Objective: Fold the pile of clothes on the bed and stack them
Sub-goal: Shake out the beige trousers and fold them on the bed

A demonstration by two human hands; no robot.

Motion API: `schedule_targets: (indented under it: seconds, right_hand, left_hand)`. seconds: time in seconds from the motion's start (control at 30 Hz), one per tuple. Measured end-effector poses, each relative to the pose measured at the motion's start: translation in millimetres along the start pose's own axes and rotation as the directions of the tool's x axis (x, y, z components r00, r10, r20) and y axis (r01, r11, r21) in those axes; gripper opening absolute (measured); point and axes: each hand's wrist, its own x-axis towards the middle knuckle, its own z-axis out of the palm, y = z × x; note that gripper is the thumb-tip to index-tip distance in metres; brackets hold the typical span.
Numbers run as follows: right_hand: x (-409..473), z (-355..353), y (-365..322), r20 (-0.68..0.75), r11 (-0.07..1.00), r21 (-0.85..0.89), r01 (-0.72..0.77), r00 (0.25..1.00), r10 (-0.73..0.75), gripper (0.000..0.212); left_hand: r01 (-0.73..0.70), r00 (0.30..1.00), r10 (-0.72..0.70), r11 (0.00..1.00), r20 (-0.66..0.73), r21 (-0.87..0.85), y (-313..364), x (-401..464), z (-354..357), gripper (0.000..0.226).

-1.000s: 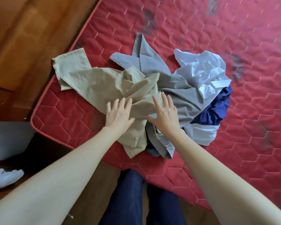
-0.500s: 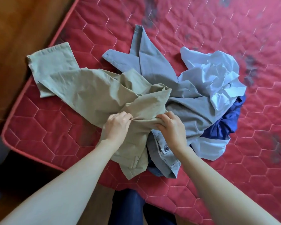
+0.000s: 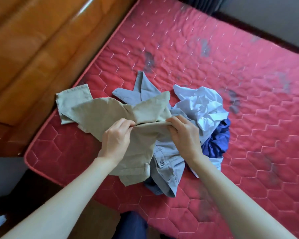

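A pile of crumpled clothes lies near the front corner of the red quilted mattress (image 3: 214, 69). On top is a khaki garment (image 3: 100, 114), spread to the left. My left hand (image 3: 116, 139) and my right hand (image 3: 184, 135) both grip a bunched fold of it, about a hand's width apart, and the cloth is raised a little between them. Under it lies a grey buttoned shirt (image 3: 166, 168). A pale blue-white shirt (image 3: 202, 104) is crumpled to the right, with a dark blue garment (image 3: 217, 142) below it.
A polished wooden bed frame (image 3: 41, 49) runs along the mattress's left side. The mattress edge (image 3: 34, 163) is close to my legs in dark trousers (image 3: 133, 225). A grey wall stands beyond the far right corner.
My open hands came down on the khaki garment, closed on a fold of it and have lifted it slightly. The view has tilted up, showing more of the mattress.
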Motion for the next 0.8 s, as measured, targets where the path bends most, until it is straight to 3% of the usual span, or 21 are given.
schedule_targets:
  seconds: [0.1, 0.27, 0.4, 0.63, 0.7, 0.8]
  right_hand:
    - [8.1, -60.2, -14.5, -0.065, 0.997, 0.031, 0.067, 0.996, -0.065, 0.027]
    - [21.7, -181.7, -36.6, -0.247, 0.981, -0.001, 0.193, 0.951, -0.188, 0.025]
    - [11.4, -302.5, -53.9, -0.429, 0.947, 0.001, 0.322, 0.855, -0.291, 0.018]
    - [-54.8, -503.2, -51.2, -0.651, 0.906, -0.009, 0.424, 0.685, -0.327, 0.02]
    - [-77.1, -532.8, -34.7, -0.659, 0.908, -0.017, 0.418, 0.678, -0.325, 0.023]
    - [-105.5, -539.3, 13.9, -0.599, 0.929, 0.003, 0.37, 0.745, -0.295, 0.027]
  left_hand:
    - [-0.065, 0.993, 0.063, 0.998, -0.101, -0.011, 49.3, 20.9, -34.0, 0.011]
    - [-0.161, 0.946, 0.175, 0.984, -0.273, 0.073, 158.4, 48.2, -100.0, 0.018]
    - [-0.23, 0.873, 0.27, 0.962, -0.406, 0.145, 273.6, 48.7, -151.8, 0.025]
    - [-0.38, 0.755, 0.327, 0.924, -0.569, 0.026, 476.1, 23.4, -196.4, 0.024]
    - [-0.393, 0.747, 0.324, 0.92, -0.58, 0.008, 510.3, 12.5, -185.3, 0.017]
    - [-0.391, 0.792, 0.313, 0.919, -0.525, -0.042, 529.2, -1.0, -135.9, 0.013]
